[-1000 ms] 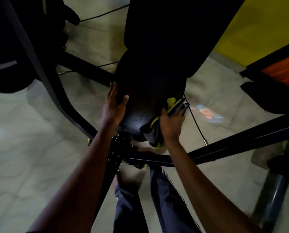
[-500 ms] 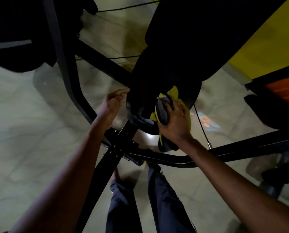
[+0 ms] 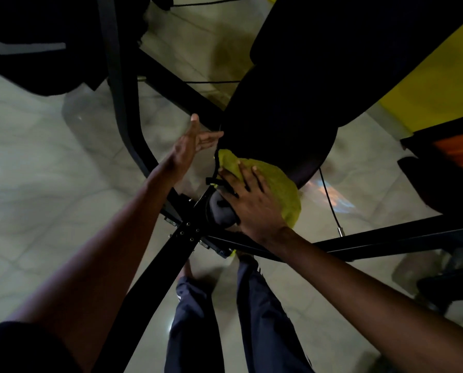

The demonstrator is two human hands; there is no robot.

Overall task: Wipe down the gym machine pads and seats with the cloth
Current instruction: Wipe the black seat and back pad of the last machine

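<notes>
Since half a second ago, the left hand [image 3: 195, 142] is releasing the seat [image 3: 278, 125], its grip lying apart, straight fingers just beside the seat's left edge. On the head view, the right hand [image 3: 249, 203] is pressing the yellow cloth [image 3: 276, 181], now spread out, against the seat's front edge, fingers splayed, grip apart.

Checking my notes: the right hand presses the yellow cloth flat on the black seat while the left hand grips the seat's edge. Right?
Not quite. The head view shows the left hand open, fingers straight, beside the edge of the black seat, gripping nothing. The right hand does press the yellow cloth flat on it.
</notes>
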